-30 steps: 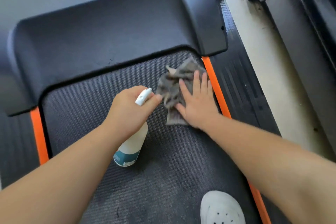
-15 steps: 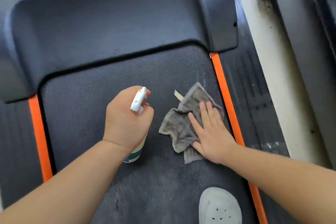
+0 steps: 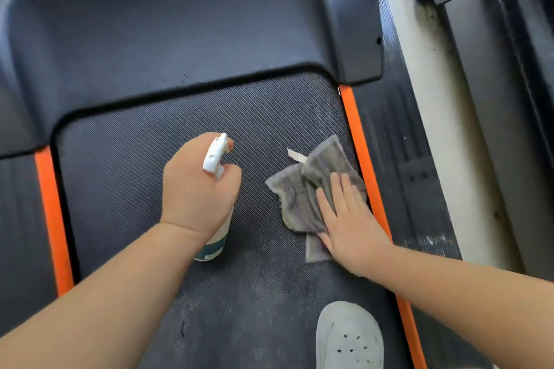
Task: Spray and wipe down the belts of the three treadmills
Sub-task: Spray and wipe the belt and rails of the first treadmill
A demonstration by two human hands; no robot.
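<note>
The dark textured treadmill belt fills the middle of the view, edged by orange strips. My left hand grips a white spray bottle with a teal label, its white trigger head poking up above my fist. My right hand lies flat with straight fingers on a crumpled grey cloth, pressing it onto the belt beside the right orange strip. A small white tag sticks out of the cloth's far edge.
The dark motor hood rises at the belt's far end. A black ribbed side rail runs on the right, then a pale floor gap and a neighbouring treadmill's frame. My grey shoe stands on the belt near me.
My right hand has slid the cloth toward me along the right edge of the belt, away from the hood. My left hand with the bottle has barely shifted.
</note>
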